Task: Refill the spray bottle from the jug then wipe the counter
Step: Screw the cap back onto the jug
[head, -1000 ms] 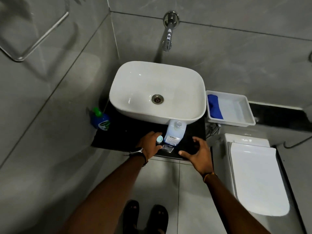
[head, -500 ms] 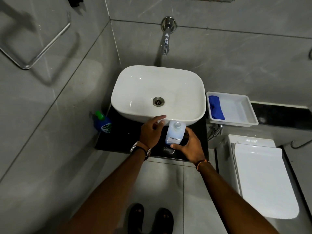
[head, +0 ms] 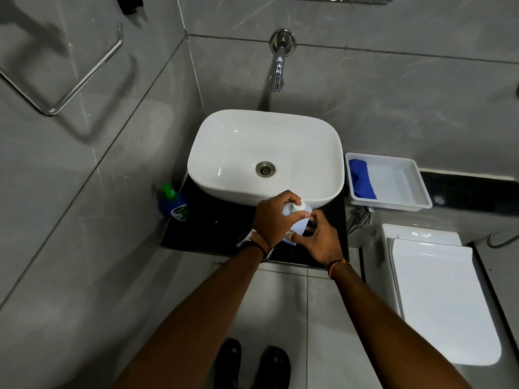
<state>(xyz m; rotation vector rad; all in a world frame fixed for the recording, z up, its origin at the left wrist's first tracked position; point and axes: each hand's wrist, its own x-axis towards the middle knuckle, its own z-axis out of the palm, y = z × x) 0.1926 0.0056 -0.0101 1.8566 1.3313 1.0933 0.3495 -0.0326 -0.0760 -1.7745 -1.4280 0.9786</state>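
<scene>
The pale rectangular plastic jug (head: 300, 223) stands at the near edge of the black stone counter (head: 213, 228), before the white ceramic basin (head: 238, 147); the right hand (head: 320, 242) clasps its side to steady it, the left hand (head: 273, 220) curls round the white cap (head: 297, 207), probably to unscrew it

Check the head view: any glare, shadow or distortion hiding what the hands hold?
Head view: the wide angle bends the tile lines and towel bar; the tap throws a dark shadow down the wall; small highlights sit on the basin's inner left; the black counter is underexposed; the left hand and right hand cover most of the white container.
</scene>
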